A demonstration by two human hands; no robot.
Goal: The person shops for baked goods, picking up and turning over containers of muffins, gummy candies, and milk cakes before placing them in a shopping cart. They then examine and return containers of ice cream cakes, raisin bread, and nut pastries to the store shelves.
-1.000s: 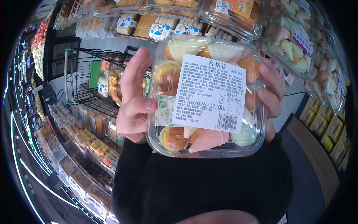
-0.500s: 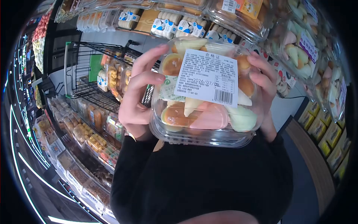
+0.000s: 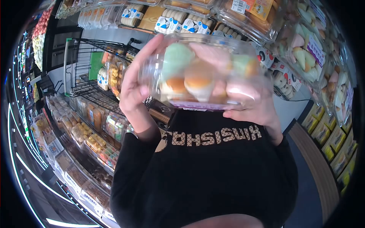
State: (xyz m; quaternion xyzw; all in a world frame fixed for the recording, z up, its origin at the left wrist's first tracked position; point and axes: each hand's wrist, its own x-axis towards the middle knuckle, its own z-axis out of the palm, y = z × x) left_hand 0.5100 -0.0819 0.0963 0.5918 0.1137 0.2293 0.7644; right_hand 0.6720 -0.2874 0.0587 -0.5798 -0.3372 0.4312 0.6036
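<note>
Between my two hands is a clear plastic box of bread rolls (image 3: 197,78), raised in front of my chest and tilted, blurred by motion. Brown, pale green and pink pieces show through its side, and a purple label strip runs along its lower edge. My left hand (image 3: 135,85) grips the box's left end, fingers curved up along it. On the right end, my right hand (image 3: 256,114) holds the lower corner with the thumb at the bottom edge; its other fingers are partly hidden behind the plastic.
A black wire shopping cart (image 3: 85,72) with packaged food stands at the left. Below it runs a shelf of boxed pastries (image 3: 89,140). More bread boxes (image 3: 249,17) line the top, with clear packs (image 3: 310,53) at the right and yellow packages (image 3: 327,133) lower right.
The box has been turned: its white printed label faced me before, and now its side with the rolls and purple strip shows. My right hand has shifted to the lower corner.
</note>
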